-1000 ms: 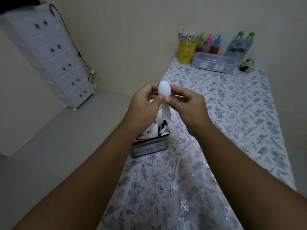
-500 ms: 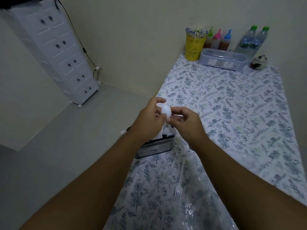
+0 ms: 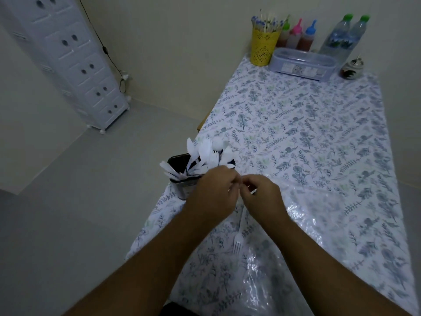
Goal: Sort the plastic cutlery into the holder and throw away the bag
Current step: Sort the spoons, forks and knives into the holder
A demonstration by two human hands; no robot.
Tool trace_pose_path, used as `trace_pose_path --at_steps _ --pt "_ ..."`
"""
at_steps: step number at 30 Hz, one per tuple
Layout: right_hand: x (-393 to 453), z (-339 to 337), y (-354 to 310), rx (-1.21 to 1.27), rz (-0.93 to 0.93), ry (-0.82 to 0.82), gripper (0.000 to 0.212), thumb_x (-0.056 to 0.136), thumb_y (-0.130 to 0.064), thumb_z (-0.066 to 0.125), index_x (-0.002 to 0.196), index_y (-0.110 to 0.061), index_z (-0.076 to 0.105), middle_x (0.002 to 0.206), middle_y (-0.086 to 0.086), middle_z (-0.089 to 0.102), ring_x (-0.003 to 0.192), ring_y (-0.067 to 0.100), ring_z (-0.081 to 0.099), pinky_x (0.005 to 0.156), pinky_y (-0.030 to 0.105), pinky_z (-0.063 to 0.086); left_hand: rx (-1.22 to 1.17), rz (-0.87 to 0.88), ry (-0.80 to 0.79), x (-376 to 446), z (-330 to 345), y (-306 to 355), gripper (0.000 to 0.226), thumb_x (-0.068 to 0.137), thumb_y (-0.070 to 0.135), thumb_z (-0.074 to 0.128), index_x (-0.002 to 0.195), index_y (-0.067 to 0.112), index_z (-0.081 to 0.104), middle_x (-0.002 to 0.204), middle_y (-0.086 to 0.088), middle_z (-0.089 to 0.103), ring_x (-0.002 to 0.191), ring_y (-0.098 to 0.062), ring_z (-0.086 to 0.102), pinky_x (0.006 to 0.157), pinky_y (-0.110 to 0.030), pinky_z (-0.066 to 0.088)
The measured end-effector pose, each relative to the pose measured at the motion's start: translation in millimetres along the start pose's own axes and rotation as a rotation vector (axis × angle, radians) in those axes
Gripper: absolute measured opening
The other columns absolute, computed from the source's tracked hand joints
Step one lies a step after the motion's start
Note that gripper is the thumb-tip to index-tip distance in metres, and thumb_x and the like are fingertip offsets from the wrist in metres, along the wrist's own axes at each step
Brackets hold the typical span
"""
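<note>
holder [image 3: 182, 176] at table's [image 3: 319, 133] left edge, full of white cutlery [image 3: 205, 153] | left hand [image 3: 213, 192] hides its right side, fingers curled, grasp unclear | right hand [image 3: 262, 195] touching left, curled, grasp unclear | one fork [image 3: 239, 233] loose below hands, beside clear bag [image 3: 319, 224] | far end: yellow cup [image 3: 263, 47], three sauce bottles [image 3: 296, 37], two water bottles [image 3: 344, 37], box [image 3: 303, 65]

Plain cream walls [image 3: 173, 46] meet a pale grey floor [image 3: 75, 201] under dim, even light. A white plastic drawer tower [image 3: 75, 62] on small feet stands in the left corner, a black cord [image 3: 107, 51] hanging beside it. At right, a table bears a floral-print cloth [image 3: 319, 124].
</note>
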State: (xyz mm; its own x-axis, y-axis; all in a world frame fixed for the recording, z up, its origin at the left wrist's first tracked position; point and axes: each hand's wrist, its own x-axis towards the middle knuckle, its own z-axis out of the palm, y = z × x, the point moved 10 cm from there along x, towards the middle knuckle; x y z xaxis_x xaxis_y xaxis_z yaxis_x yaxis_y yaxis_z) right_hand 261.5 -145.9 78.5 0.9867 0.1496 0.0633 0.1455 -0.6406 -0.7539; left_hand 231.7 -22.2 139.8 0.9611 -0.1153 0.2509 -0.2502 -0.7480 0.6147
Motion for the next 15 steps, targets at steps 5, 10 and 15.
trace_pose_path --at_steps 5,10,15 --pt "-48.1 55.7 41.8 -0.338 -0.024 -0.423 0.038 0.090 -0.007 0.062 0.118 -0.029 0.073 0.119 0.002 0.064 0.111 0.020 0.058 0.089 0.035 0.053 -0.059 -0.365 -0.287 -79.6 78.6 -55.4 0.017 0.094 0.015 0.056 0.103 0.016 0.070 0.101 -0.002 0.068 0.090 -0.012 0.061 0.081 -0.024 0.051" --pt "-98.6 89.4 64.3 -0.561 -0.121 -0.679 0.046 0.088 -0.007 0.065 0.125 -0.034 0.064 0.130 -0.002 0.048 0.124 0.020 0.045 0.088 0.035 0.051 -0.028 -0.500 -0.453 -126.3 108.3 -79.9 0.030 0.095 0.013 0.053 0.123 0.013 0.063 0.118 -0.006 0.065 0.102 -0.013 0.059 0.086 -0.019 0.045" --pt "-94.4 85.4 49.4 -0.390 -0.212 -0.486 0.041 0.090 -0.009 0.064 0.126 -0.027 0.071 0.114 0.003 0.065 0.108 0.024 0.061 0.081 0.037 0.055 -0.125 -0.471 -0.450 -121.7 100.3 -71.6 0.035 0.098 0.009 0.048 0.132 0.014 0.058 0.126 -0.006 0.065 0.112 -0.015 0.060 0.094 -0.021 0.047"
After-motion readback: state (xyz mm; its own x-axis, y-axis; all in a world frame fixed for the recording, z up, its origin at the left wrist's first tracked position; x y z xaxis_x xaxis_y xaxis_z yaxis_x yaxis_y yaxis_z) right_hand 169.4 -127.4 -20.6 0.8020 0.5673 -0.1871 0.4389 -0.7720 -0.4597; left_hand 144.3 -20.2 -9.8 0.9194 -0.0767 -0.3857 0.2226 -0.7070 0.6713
